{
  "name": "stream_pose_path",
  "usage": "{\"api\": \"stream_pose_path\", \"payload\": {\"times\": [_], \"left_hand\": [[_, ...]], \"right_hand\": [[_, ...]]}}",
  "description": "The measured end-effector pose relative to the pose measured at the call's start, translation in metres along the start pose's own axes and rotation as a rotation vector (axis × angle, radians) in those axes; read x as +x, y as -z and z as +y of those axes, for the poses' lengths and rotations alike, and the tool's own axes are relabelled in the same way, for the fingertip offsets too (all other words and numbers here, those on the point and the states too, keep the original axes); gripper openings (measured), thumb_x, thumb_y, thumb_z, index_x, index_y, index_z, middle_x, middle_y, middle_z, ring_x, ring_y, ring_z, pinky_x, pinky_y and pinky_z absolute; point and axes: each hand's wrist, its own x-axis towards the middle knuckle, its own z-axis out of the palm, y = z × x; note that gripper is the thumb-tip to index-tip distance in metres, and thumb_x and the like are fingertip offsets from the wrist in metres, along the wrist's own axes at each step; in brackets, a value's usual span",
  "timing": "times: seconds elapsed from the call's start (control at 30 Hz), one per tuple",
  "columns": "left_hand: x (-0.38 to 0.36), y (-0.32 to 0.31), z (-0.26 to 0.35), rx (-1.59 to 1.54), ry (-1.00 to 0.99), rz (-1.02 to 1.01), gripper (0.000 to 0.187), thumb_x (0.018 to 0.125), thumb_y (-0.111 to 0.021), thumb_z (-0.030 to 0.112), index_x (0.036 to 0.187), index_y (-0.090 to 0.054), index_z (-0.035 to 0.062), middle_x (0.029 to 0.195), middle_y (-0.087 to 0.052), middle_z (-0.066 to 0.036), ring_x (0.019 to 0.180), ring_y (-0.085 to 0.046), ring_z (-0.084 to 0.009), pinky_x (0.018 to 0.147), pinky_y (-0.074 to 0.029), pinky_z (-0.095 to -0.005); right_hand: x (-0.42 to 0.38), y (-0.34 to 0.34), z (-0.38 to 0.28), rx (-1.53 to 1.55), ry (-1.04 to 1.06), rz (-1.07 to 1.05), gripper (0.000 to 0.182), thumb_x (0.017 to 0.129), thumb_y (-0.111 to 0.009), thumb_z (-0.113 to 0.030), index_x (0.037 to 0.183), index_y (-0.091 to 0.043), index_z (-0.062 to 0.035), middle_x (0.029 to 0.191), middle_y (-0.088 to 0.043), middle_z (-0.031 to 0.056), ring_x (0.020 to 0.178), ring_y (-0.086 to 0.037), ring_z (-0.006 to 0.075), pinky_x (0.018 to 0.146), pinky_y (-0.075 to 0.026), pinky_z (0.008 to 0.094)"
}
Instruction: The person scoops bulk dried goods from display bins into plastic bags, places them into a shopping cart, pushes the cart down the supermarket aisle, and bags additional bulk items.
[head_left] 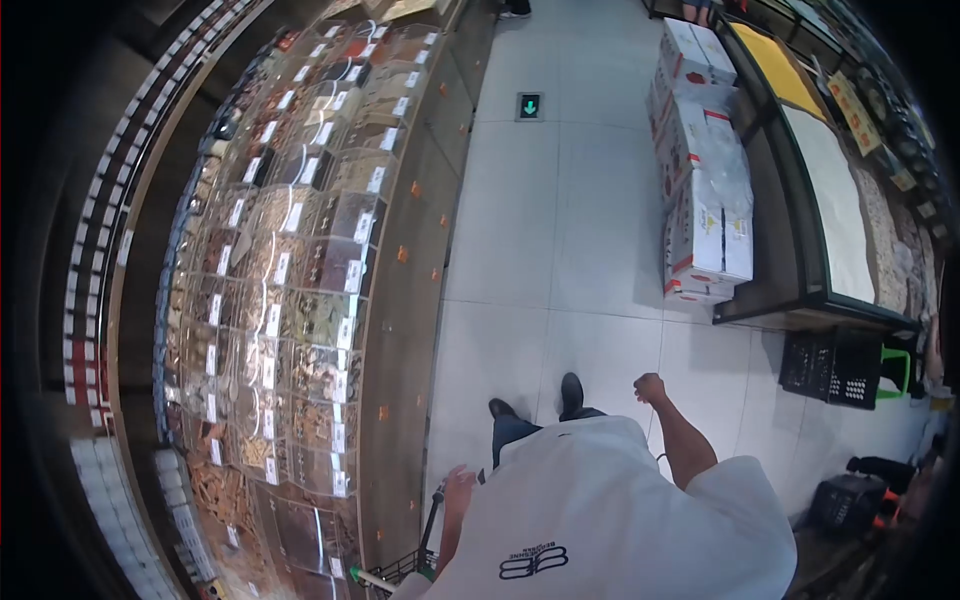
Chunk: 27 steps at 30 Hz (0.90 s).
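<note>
My left hand [459,488] is low at my left side, its fingers curled on the dark handle [436,505] of a shopping cart. Only part of the cart's wire basket [405,566] with a green trim shows beside my shirt; the rest is hidden. My right hand [650,388] hangs out in front of my right side, fingers curled in, with nothing visible in it. Below me, my dark shoes [571,394] stand on the pale floor tiles.
Clear bulk-food bins [290,240] with white labels line the left. White cartons [700,235] are stacked at right beside a dark display stand [790,200]. Black baskets [830,368] sit lower right. A green-arrow floor sign [530,106] lies ahead; other people's legs show far off.
</note>
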Motion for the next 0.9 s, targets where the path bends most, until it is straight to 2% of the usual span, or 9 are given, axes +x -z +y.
{"api": "stream_pose_path", "payload": {"times": [0.07, 0.13, 0.2, 0.27, 0.47, 0.6, 0.7, 0.8, 0.9], "left_hand": [[0.026, -0.004, -0.064, 0.432, -0.396, 0.029, 0.052, 0.086, -0.069, 0.017, 0.134, -0.051, 0.0087, 0.103, -0.068, -0.006, 0.089, -0.064, -0.0219, 0.072, -0.052, -0.0344], [0.03, -0.003, -0.043, 0.388, -0.077, -0.123, 0.051, 0.087, -0.069, 0.019, 0.133, -0.052, 0.0094, 0.104, -0.068, -0.006, 0.089, -0.064, -0.0222, 0.073, -0.052, -0.0348], [0.048, -0.003, -0.004, 0.326, 0.239, -0.206, 0.049, 0.087, -0.068, 0.021, 0.133, -0.052, 0.0101, 0.105, -0.068, -0.006, 0.09, -0.064, -0.0225, 0.073, -0.052, -0.0353], [0.08, -0.005, 0.029, 0.304, 0.426, -0.238, 0.048, 0.088, -0.068, 0.022, 0.132, -0.053, 0.0109, 0.106, -0.067, -0.006, 0.091, -0.064, -0.0227, 0.074, -0.052, -0.0357], [0.248, -0.021, 0.115, 0.077, 0.65, -0.176, 0.044, 0.09, -0.066, 0.028, 0.13, -0.056, 0.0131, 0.108, -0.067, -0.007, 0.093, -0.064, -0.0235, 0.075, -0.052, -0.037], [0.451, -0.05, 0.189, -0.257, 0.615, -0.05, 0.042, 0.091, -0.065, 0.031, 0.128, -0.057, 0.0145, 0.11, -0.067, -0.007, 0.094, -0.064, -0.0241, 0.076, -0.052, -0.0379], [0.644, -0.116, 0.317, -0.026, 0.332, -0.177, 0.039, 0.097, -0.058, 0.034, 0.129, -0.057, 0.0125, 0.108, -0.068, -0.003, 0.093, -0.064, -0.018, 0.079, -0.051, -0.037], [0.688, -0.197, 0.566, 0.023, -0.088, -0.263, 0.037, 0.098, -0.057, 0.027, 0.129, -0.057, 0.0072, 0.104, -0.067, -0.002, 0.091, -0.062, -0.0114, 0.075, -0.049, -0.027], [0.708, -0.26, 0.711, 0.2, -0.395, -0.282, 0.035, 0.098, -0.059, 0.028, 0.125, -0.06, 0.0062, 0.103, -0.067, -0.004, 0.096, -0.062, -0.0146, 0.081, -0.051, -0.0303]], "right_hand": [[0.01, 0.016, -0.038, 0.049, 0.004, -0.047, 0.023, 0.083, -0.059, -0.015, 0.094, -0.069, 0.0031, 0.071, -0.07, 0.0135, 0.055, -0.068, 0.02, 0.046, -0.054, 0.0322], [0.04, 0.017, -0.05, -0.029, 0.088, -0.069, 0.021, 0.081, -0.06, -0.018, 0.087, -0.07, 0.0, 0.069, -0.069, 0.0119, 0.056, -0.068, 0.0194, 0.05, -0.056, 0.0326], [0.081, 0.009, -0.038, -0.254, 0.36, -0.066, 0.02, 0.081, -0.061, -0.018, 0.085, -0.07, -0.0004, 0.068, -0.069, 0.0117, 0.056, -0.067, 0.0192, 0.051, -0.056, 0.033], [0.092, 0.02, -0.08, -0.173, 0.255, -0.07, 0.02, 0.081, -0.061, -0.018, 0.086, -0.07, -0.0002, 0.068, -0.069, 0.0115, 0.055, -0.067, 0.0189, 0.052, -0.056, 0.0329], [0.137, 0.103, -0.133, 0.159, -0.067, -0.126, 0.022, 0.083, -0.062, -0.021, 0.09, -0.071, -0.0014, 0.071, -0.07, 0.012, 0.056, -0.067, 0.0188, 0.053, -0.056, 0.0356], [0.185, 0.18, -0.139, 0.634, -0.231, 0.032, 0.026, 0.087, -0.063, -0.023, 0.105, -0.07, -0.0052, 0.081, -0.069, 0.0092, 0.066, -0.068, 0.0213, 0.058, -0.055, 0.0348], [0.218, 0.254, -0.177, 0.967, -0.311, 0.172, 0.031, 0.092, -0.059, -0.024, 0.118, -0.064, -0.0079, 0.1, -0.066, 0.0101, 0.082, -0.068, 0.0246, 0.073, -0.054, 0.0356], [0.293, 0.302, -0.14, 1.497, -0.252, 0.151, 0.044, 0.094, -0.058, -0.019, 0.135, -0.05, -0.0069, 0.122, -0.057, 0.0179, 0.099, -0.064, 0.0313, 0.083, -0.054, 0.0395], [0.341, 0.361, -0.164, 1.709, -0.189, 0.2, 0.067, 0.091, -0.067, -0.022, 0.15, -0.034, -0.0173, 0.148, -0.031, 0.0232, 0.124, -0.046, 0.0396, 0.095, -0.05, 0.0463]]}}
